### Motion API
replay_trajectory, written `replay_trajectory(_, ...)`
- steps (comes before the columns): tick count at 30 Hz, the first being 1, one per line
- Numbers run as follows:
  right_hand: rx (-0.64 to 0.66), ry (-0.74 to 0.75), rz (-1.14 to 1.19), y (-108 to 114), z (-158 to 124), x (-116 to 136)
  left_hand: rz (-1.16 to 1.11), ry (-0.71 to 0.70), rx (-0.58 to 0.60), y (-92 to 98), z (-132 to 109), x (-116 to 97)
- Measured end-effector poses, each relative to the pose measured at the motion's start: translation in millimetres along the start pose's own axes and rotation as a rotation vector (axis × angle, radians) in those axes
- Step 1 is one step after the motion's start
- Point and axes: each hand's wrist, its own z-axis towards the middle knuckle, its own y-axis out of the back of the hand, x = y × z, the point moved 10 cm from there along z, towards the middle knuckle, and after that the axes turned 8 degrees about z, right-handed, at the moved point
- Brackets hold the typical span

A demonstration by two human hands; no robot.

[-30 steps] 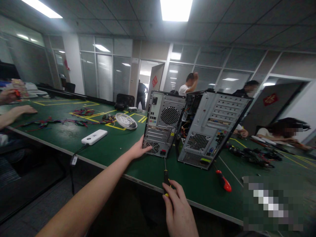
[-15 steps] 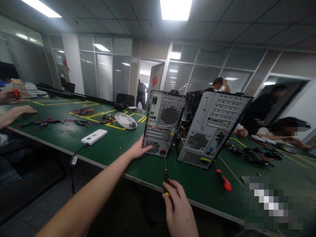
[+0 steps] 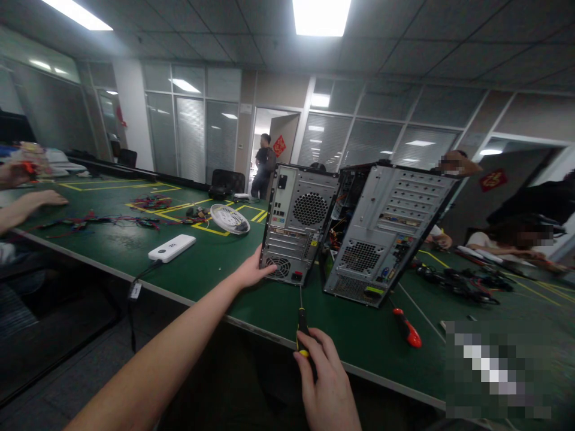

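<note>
A computer case stands upright with its rear panel facing me. My left hand grips its lower left corner, thumb over the fan grille and the other fingers hidden behind the side. In my right hand is a screwdriver with a black and yellow handle, pinched between thumb and fingers. The shaft points away from me, and its tip meets the lower rear edge of the case, below the red switch. Close by on the right stands a second, larger computer case, its interior partly showing at the left side.
A red-handled screwdriver lies right of the larger case, near black cables. Left on the green table are a white power bank, wired boards and a round white cover. Other people's hands rest at far left.
The screwdriver handle has turned slightly in my right fingers; the tip stays at the same spot. My left hand and both cases have not moved. People in the background have shifted.
</note>
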Motion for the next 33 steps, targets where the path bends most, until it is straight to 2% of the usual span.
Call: replay_trajectory(33, -0.025, -0.073, 0.069, 0.6, -1.8, -8.4, -0.011, 0.003, 0.003, -0.1, -1.1, -2.1)
